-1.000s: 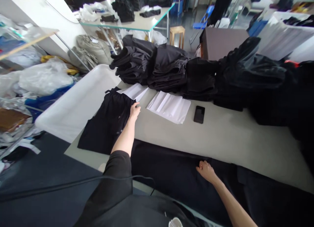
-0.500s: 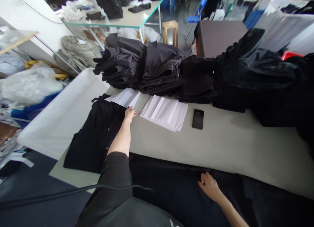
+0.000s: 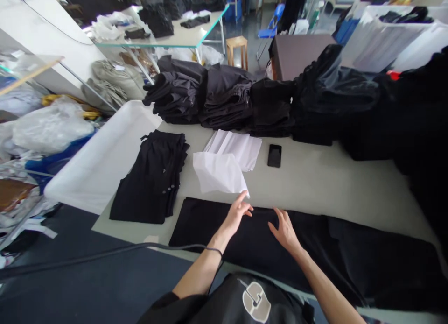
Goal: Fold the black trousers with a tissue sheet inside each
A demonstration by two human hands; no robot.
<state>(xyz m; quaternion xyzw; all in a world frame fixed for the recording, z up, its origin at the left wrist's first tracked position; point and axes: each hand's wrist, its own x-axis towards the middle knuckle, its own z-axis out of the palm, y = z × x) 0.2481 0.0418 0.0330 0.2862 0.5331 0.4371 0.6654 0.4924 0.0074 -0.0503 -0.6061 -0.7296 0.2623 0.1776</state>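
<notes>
My left hand (image 3: 236, 217) pinches the near corner of a white paper sheet (image 3: 219, 172), which billows out ahead of it. The sheet partly covers a stack of white paper (image 3: 241, 146) on the table. To the right, my right hand (image 3: 285, 230) is open, fingers apart, over the far edge of long folded black trousers (image 3: 325, 249) laid along the table's near side. Whether its fingers touch the cloth I cannot tell. At the left lies a pile of folded black trousers (image 3: 149, 179) with a drawstring at the waist.
A black phone (image 3: 275, 156) lies on the grey-green table (image 3: 308, 188). Stacks of dark folded garments (image 3: 224, 100) line its far side. A white bin (image 3: 87, 174) adjoins the left end. A dark cable (image 3: 105, 256) runs across to my left wrist.
My left hand has come from the trouser pile toward the middle, bringing the white sheet along. My right hand has opened from a curled shape and moved slightly forward. The view has shifted.
</notes>
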